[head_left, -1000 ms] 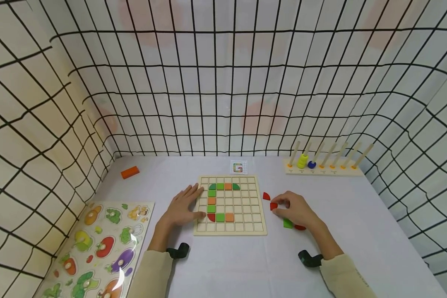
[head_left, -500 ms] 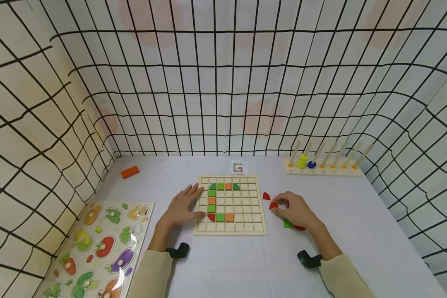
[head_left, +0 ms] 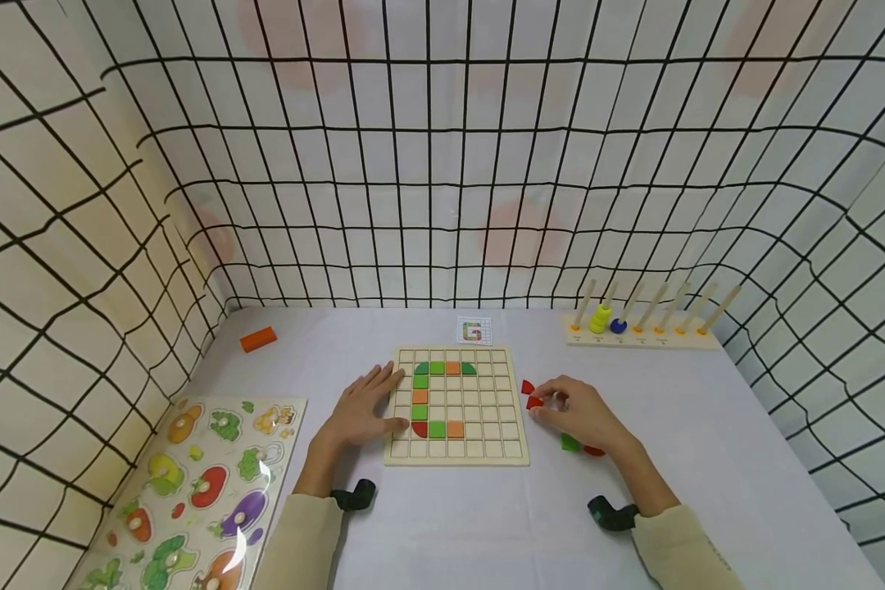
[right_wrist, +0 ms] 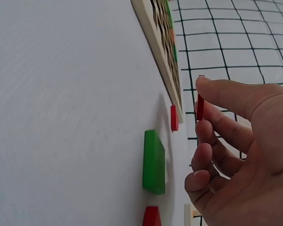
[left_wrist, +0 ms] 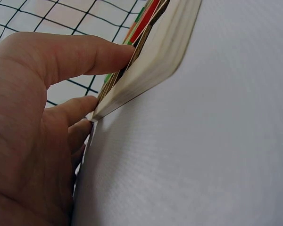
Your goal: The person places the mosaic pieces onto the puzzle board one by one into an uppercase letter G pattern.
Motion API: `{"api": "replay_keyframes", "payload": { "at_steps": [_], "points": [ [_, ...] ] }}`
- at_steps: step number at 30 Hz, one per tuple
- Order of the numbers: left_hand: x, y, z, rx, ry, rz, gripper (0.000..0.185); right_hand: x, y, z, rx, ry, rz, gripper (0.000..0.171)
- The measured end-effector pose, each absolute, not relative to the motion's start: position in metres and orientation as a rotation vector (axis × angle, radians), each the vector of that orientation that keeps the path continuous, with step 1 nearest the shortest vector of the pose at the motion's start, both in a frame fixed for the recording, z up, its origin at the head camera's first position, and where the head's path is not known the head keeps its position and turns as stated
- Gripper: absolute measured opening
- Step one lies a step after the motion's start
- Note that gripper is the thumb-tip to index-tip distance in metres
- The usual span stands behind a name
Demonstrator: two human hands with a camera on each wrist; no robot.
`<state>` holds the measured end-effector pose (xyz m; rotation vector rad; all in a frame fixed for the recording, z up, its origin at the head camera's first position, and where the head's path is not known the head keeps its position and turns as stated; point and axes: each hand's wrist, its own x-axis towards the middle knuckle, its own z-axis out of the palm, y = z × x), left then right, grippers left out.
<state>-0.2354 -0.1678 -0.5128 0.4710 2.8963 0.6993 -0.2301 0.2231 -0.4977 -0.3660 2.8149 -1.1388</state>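
Note:
A wooden grid board (head_left: 487, 447) lies in the middle of the table, with green, orange and red tiles set in it. My left hand (head_left: 365, 410) lies flat on the board's left edge (left_wrist: 146, 70), fingers straight, thumb on the rim. My right hand (head_left: 578, 414) is just right of the board and pinches a small red tile (head_left: 534, 402) (right_wrist: 200, 108) between thumb and fingers, lifted off the table. Loose on the table by that hand lie a red quarter-round tile (head_left: 527, 387) (right_wrist: 174, 117), a green square tile (head_left: 569, 443) (right_wrist: 153, 161) and another red tile (head_left: 594, 450) (right_wrist: 152, 216).
A small pattern card (head_left: 474, 331) lies behind the board. A peg rack (head_left: 642, 336) with yellow and blue rings stands at the back right. An orange block (head_left: 257, 339) lies at the back left, a vegetable puzzle (head_left: 192, 492) at the front left. Grid-patterned walls enclose the table.
My right hand has lifted the red tile and carried it a little left and away, toward the board's right edge. The left hand has stayed put.

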Motion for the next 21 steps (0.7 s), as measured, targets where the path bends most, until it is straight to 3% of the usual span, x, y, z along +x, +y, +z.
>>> {"api": "replay_keyframes", "payload": {
  "at_steps": [21],
  "points": [
    [-0.235,-0.169,-0.512,0.474,2.897,0.702,0.086,-0.227,0.170,-0.494,-0.606,2.670,-1.173,0.021]
  ]
}}
